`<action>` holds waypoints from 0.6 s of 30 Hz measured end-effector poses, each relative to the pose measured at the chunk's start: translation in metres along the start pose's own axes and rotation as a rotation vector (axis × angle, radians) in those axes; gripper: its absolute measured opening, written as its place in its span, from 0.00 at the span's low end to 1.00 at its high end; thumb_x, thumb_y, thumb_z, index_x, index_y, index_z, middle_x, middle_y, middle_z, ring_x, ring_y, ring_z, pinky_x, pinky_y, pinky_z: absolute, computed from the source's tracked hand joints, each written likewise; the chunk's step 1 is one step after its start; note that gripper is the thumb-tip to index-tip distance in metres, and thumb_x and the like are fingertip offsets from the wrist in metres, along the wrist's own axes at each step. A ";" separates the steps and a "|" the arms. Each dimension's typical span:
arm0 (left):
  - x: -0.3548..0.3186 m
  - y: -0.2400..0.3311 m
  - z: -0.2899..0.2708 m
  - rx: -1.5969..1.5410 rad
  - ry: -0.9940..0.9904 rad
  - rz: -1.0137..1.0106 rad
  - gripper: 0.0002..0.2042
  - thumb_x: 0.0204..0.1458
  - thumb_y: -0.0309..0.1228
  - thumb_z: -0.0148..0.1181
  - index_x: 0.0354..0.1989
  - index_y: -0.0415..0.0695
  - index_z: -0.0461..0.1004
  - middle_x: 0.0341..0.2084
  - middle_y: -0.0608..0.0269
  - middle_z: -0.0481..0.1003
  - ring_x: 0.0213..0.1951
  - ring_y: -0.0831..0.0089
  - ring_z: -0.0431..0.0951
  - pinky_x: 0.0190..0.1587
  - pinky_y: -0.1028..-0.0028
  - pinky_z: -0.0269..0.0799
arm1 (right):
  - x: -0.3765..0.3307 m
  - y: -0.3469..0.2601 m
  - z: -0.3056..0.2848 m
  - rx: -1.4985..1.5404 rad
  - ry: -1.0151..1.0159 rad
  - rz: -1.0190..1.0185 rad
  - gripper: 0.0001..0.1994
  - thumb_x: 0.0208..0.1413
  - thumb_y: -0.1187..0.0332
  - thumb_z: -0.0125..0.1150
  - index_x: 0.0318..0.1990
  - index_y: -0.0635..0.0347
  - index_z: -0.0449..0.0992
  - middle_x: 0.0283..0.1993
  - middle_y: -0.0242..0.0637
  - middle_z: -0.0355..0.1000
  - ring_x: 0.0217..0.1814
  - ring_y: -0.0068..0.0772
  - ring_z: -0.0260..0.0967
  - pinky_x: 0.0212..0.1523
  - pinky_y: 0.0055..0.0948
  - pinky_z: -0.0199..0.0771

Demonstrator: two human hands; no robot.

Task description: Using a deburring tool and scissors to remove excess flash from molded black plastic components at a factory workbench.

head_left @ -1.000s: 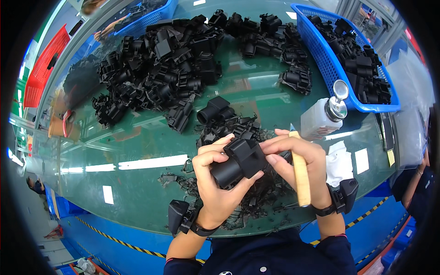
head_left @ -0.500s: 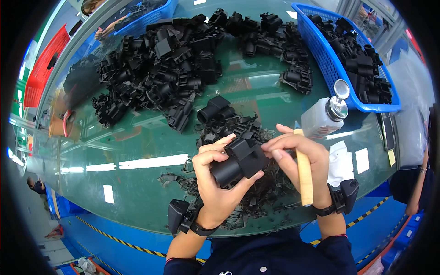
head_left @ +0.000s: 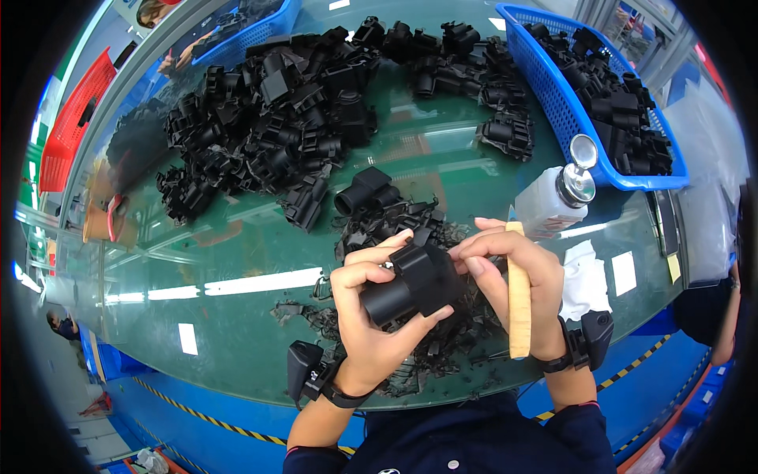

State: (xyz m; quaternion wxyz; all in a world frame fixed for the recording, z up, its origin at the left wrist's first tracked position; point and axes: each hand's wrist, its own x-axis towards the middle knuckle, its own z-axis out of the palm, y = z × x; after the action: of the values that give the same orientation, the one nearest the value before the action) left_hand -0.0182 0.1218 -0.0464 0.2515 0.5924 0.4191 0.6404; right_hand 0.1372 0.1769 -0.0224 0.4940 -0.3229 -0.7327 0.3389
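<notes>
At six o'clock on the green bench [head_left: 237, 316], close to my body, my left hand [head_left: 371, 316] was wrapped around a black plastic part [head_left: 410, 283], thumb along its top and fingers curled beneath the round barrel end. My right hand [head_left: 517, 284] met the part from three o'clock, fingertips [head_left: 466, 257] touching its edge, palm closed on a pale wooden handle [head_left: 519, 292] that stood roughly upright. Black trimmings [head_left: 379, 225] lay scattered under and just beyond both hands. One loose black part [head_left: 365, 189] sat at twelve o'clock from my hands; farther out, a big pile of black parts [head_left: 276, 118] at eleven. White dispenser bottle [head_left: 557, 197] at two o'clock, touching the blue basket [head_left: 553, 103], which held more parts. White cloth [head_left: 588, 276] just beside my right wrist
</notes>
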 end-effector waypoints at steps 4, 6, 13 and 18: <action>0.002 -0.001 0.002 0.019 -0.032 0.065 0.30 0.30 0.20 0.71 0.38 0.42 0.55 0.41 0.48 0.64 0.51 0.52 0.66 0.53 0.54 0.63 | 0.002 -0.005 -0.004 0.014 -0.026 -0.010 0.04 0.43 0.77 0.61 0.29 0.61 0.74 0.28 0.35 0.74 0.30 0.33 0.73 0.50 0.39 0.64; 0.003 0.001 0.002 0.070 -0.038 0.100 0.29 0.30 0.20 0.71 0.38 0.41 0.56 0.41 0.48 0.64 0.51 0.50 0.66 0.53 0.54 0.64 | 0.002 -0.006 -0.004 0.004 -0.015 -0.024 0.05 0.42 0.78 0.61 0.29 0.61 0.74 0.28 0.35 0.74 0.31 0.32 0.73 0.50 0.39 0.64; 0.000 0.002 0.002 0.342 -0.067 0.175 0.31 0.30 0.24 0.73 0.38 0.44 0.54 0.40 0.51 0.63 0.52 0.46 0.66 0.53 0.56 0.63 | 0.001 -0.005 -0.005 -0.113 -0.014 -0.098 0.06 0.40 0.80 0.61 0.28 0.60 0.74 0.26 0.34 0.74 0.30 0.33 0.73 0.49 0.38 0.63; -0.001 0.003 0.002 0.253 -0.072 0.140 0.32 0.29 0.25 0.74 0.38 0.44 0.54 0.40 0.51 0.63 0.52 0.48 0.66 0.53 0.56 0.63 | 0.000 -0.008 -0.006 -0.112 -0.013 -0.128 0.05 0.42 0.81 0.57 0.28 0.63 0.72 0.25 0.36 0.73 0.28 0.31 0.73 0.42 0.33 0.69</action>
State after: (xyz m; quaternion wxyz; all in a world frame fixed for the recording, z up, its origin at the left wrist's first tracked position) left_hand -0.0155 0.1203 -0.0446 0.1446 0.6696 0.4449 0.5768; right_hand 0.1417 0.1740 -0.0143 0.4909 -0.3002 -0.7730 0.2673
